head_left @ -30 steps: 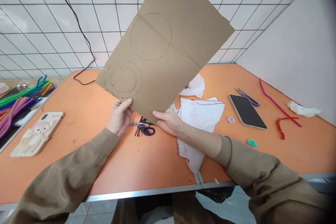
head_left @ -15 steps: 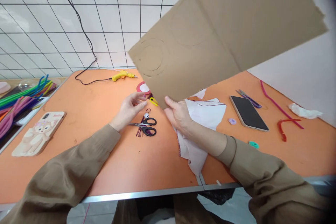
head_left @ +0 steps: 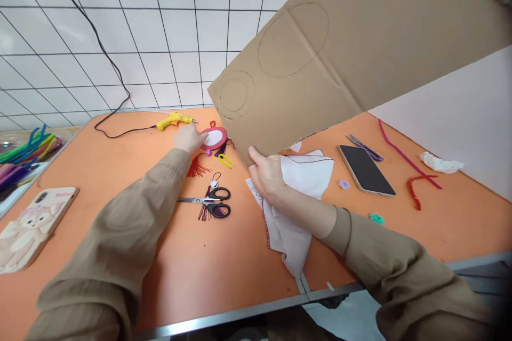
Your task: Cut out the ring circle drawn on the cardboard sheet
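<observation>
My right hand (head_left: 267, 175) grips the lower corner of a large brown cardboard sheet (head_left: 304, 85), thumb on its front face. The sheet is held up at a slant and bears pencilled ovals. My left hand (head_left: 189, 138) is at the left edge of an oval piece (head_left: 215, 138) with a red rim and white middle, its thumb over the edge; the other fingers are mostly hidden. Close by lie a red tassel (head_left: 199, 166), a yellow clip-like piece (head_left: 226, 161) and black-handled scissors (head_left: 220, 194) on a purple tassel (head_left: 206, 214). White cloth (head_left: 306, 176) lies under my right wrist.
A yellow glue gun (head_left: 175, 120) with a black cord lies at the back. Left are a phone case (head_left: 36, 229) and colourful pipe cleaners (head_left: 30, 152). Right are a phone (head_left: 366, 169), purple-handled snips (head_left: 365, 148), a red pipe cleaner (head_left: 414, 192) and crumpled white tissue (head_left: 442, 162).
My left hand has reached away from me to the red-rimmed oval piece, uncovering the red tassel. The cardboard has tilted, showing its pencilled ovals more clearly. The view has shifted slightly.
</observation>
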`<state>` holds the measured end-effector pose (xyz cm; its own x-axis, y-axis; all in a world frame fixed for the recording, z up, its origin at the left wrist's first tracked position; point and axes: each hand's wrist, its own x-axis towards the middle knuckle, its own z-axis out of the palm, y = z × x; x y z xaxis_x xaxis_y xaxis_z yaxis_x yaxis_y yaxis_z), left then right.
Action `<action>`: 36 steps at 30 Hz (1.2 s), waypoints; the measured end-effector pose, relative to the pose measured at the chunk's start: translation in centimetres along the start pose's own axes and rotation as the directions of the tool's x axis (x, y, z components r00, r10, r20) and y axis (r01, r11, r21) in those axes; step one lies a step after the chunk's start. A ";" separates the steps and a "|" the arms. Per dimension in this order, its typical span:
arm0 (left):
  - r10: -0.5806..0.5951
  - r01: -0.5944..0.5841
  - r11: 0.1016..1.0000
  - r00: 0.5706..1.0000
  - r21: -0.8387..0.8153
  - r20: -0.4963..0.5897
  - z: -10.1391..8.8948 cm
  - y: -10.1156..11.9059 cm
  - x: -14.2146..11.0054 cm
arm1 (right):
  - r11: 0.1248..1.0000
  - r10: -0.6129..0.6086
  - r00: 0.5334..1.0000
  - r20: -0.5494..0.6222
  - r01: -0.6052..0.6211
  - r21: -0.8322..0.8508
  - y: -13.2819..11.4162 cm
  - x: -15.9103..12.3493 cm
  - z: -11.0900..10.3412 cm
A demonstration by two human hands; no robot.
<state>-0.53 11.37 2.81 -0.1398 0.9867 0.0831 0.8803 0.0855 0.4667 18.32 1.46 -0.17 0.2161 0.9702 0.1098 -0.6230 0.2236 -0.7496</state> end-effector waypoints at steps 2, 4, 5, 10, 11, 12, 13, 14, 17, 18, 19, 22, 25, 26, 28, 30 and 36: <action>0.016 -0.022 0.995 0.998 0.095 0.064 0.4 1.3 -0.2 | 1.000 0.006 1.000 0.008 -0.006 -0.001 0.0 -0.1 0.0; 0.042 -0.058 0.983 0.995 0.172 0.095 0.9 2.5 -0.9 | 1.000 0.010 1.000 0.010 -0.010 -0.004 0.0 -0.1 -0.1; 0.064 -0.084 0.976 0.992 0.202 0.106 1.3 2.9 -1.4 | 1.000 0.011 1.000 0.010 -0.011 -0.007 0.0 -0.1 -0.2; 0.188 -0.225 0.941 0.969 0.251 0.162 2.2 3.2 -2.8 | 1.000 0.009 0.999 0.031 -0.009 0.024 0.1 0.0 -0.2; 0.202 -0.239 0.939 0.966 0.249 0.164 2.2 3.0 -2.7 | 0.999 0.006 0.999 0.037 -0.007 0.033 0.1 0.1 -0.2; 0.211 -0.248 0.938 0.963 0.243 0.166 2.1 2.7 -2.6 | 0.999 0.004 0.999 0.042 -0.006 0.037 0.1 0.1 -0.2; 0.217 -0.252 0.940 0.962 0.232 0.165 2.0 2.4 -2.4 | 0.999 0.005 0.999 0.044 -0.006 0.039 0.1 0.1 -0.2; 0.221 -0.253 0.943 0.962 0.216 0.160 1.9 2.2 -2.2 | 0.999 0.008 0.999 0.042 -0.010 0.040 0.1 0.1 -0.2; 0.213 -0.229 0.964 0.970 0.139 0.121 1.8 1.5 -1.9 | 0.998 0.025 0.999 0.028 -0.027 0.053 0.1 0.1 -0.2; 0.201 -0.211 0.972 0.975 0.104 0.098 1.7 1.3 -1.9 | 0.998 0.029 0.999 0.026 -0.030 0.058 0.1 0.1 -0.2; 0.187 -0.191 0.980 0.980 0.062 0.071 1.5 1.0 -2.0 | 0.998 0.030 0.999 0.025 -0.031 0.062 0.1 0.1 -0.2; 0.134 -0.136 0.985 0.991 -0.105 -0.020 0.7 0.0 -2.0 | 0.998 0.024 0.999 0.035 -0.026 0.057 0.1 0.1 -0.2; 0.045 -0.070 0.938 0.996 -0.339 -0.079 -0.6 -1.5 -1.6 | 0.998 0.006 0.999 0.045 -0.008 0.060 0.0 0.0 0.0; 0.002 -0.038 0.903 0.996 -0.428 -0.085 -1.0 -2.0 -1.4 | 0.998 0.004 0.999 0.048 -0.007 0.065 -0.1 0.0 0.0; -0.090 0.021 0.801 0.992 -0.599 -0.086 -1.8 -3.1 -1.1 | 0.997 0.010 0.998 0.056 -0.014 0.075 -0.2 -0.1 0.1; -0.156 0.046 0.674 0.984 -0.737 -0.081 -2.4 -4.0 -0.8 | 0.997 0.013 0.998 0.069 -0.018 0.078 -0.2 -0.1 0.2; -0.257 0.047 0.325 0.966 -0.945 -0.040 -2.8 -6.2 -0.4 | 0.998 0.019 0.997 0.075 -0.024 0.057 -0.1 -0.1 0.0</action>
<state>-7.17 10.05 2.39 -0.3792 0.9253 -0.0045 -0.1490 -0.0562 0.9872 18.35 1.35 -0.07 0.1467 0.9786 0.1441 -0.6695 0.2055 -0.7138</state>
